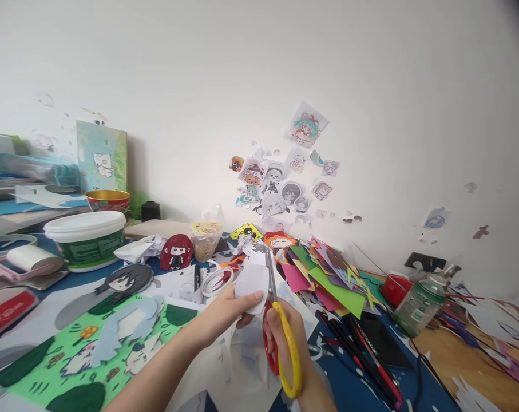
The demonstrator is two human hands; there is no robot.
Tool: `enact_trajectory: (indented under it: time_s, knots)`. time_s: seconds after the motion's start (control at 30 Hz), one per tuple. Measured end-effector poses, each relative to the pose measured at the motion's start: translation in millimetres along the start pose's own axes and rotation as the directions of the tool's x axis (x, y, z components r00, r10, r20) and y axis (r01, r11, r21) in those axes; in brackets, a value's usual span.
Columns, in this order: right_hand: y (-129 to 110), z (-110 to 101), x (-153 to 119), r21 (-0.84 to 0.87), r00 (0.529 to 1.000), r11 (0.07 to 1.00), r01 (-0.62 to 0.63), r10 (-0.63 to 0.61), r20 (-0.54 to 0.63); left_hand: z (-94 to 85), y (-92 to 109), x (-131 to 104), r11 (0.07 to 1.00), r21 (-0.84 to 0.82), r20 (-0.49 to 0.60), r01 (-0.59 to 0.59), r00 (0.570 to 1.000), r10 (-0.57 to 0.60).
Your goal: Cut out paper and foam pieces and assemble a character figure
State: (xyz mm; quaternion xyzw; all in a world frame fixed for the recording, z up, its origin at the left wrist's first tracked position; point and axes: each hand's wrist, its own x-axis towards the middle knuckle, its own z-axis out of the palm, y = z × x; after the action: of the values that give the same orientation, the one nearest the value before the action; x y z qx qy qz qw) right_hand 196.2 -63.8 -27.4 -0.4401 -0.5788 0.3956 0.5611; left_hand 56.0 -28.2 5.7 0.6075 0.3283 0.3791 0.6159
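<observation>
My left hand (pixel 240 302) pinches a rounded piece of white paper (pixel 251 283), its thumb lying on top near the lower right edge. My right hand (pixel 290 329) is closed round the red and yellow handles of the scissors (pixel 290 363). The scissor blades point away from me, along the right edge of the white paper. How far apart the blades stand is hard to tell. Beneath both hands lies white paper (pixel 208 372). Left of my forearm is a green painted sheet (pixel 126 337) with cut-out drawings on it.
A white-lidded tub (pixel 90 240), a tape roll (pixel 217 282) and a red-haired cut-out (pixel 176 252) stand or lie to the left. Coloured paper (pixel 328 274), markers (pixel 364 355) and a jar (pixel 421 306) are at the right. Small drawings (pixel 291 193) are stuck to the wall.
</observation>
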Motion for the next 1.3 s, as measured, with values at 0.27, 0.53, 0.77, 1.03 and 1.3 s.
enact_trajectory:
  time_s: [0.27, 0.53, 0.77, 1.03, 1.3]
  knots:
    - [10.6, -7.2, 15.7, 0.128, 1.0, 0.992, -0.004, 0.001, 0.023, 0.8, 4.8, -0.3, 0.997, -0.044, 0.116, -0.063, 0.991, 0.068]
    - [2.9, -7.6, 18.7, 0.078, 0.988, 0.997, -0.016, 0.028, -0.151, -5.1, -15.8, 12.0, 0.973, 0.202, -0.071, -0.115, 0.989, 0.131]
    - [1.0, -9.3, 20.4, 0.123, 0.99, 0.992, -0.01, 0.028, -0.139, -3.0, -38.9, 19.5, 0.353, 0.934, -0.136, -0.054, 0.861, 0.49]
    - [4.6, -15.1, 26.1, 0.064, 0.978, 0.998, -0.02, 0.033, -0.205, -4.4, -22.6, 5.5, 0.655, 0.711, 0.041, -0.256, 0.945, 0.325]
    - [27.2, -17.7, 34.7, 0.049, 0.982, 0.999, -0.014, 0.023, -0.189, -23.1, -6.2, 12.9, 0.915, 0.402, -0.129, -0.036, 0.987, 0.095]
